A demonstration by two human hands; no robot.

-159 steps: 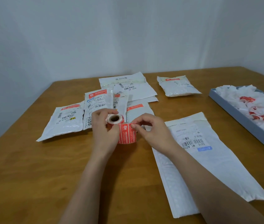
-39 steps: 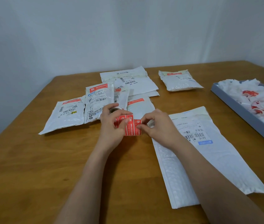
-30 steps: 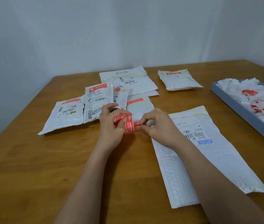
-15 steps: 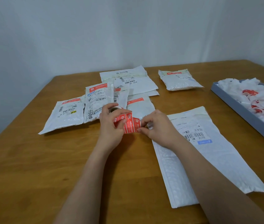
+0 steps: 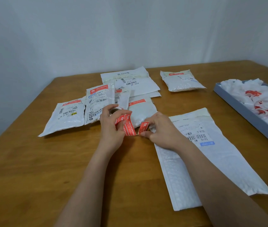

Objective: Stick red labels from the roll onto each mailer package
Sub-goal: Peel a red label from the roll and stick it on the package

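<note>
My left hand grips the roll of red labels above the wooden table, thumb pressed on the hanging strip. My right hand pinches one red label that is peeling away from the strip, its lower corner still close to the roll's strip. A long white bubble mailer with a barcode lies under my right forearm and shows no red label. Several smaller white mailers lie beyond my hands, most with a red label on top. Another labelled mailer sits apart at the back.
A shallow grey-blue tray at the right edge holds crumpled white backing paper with red scraps. A white wall stands behind the table. Bare wood spreads in front of me on the left and between my arms.
My right hand has pulled the label away from the roll to the right, opening a gap between label and strip. The left hand still holds the roll in place.
</note>
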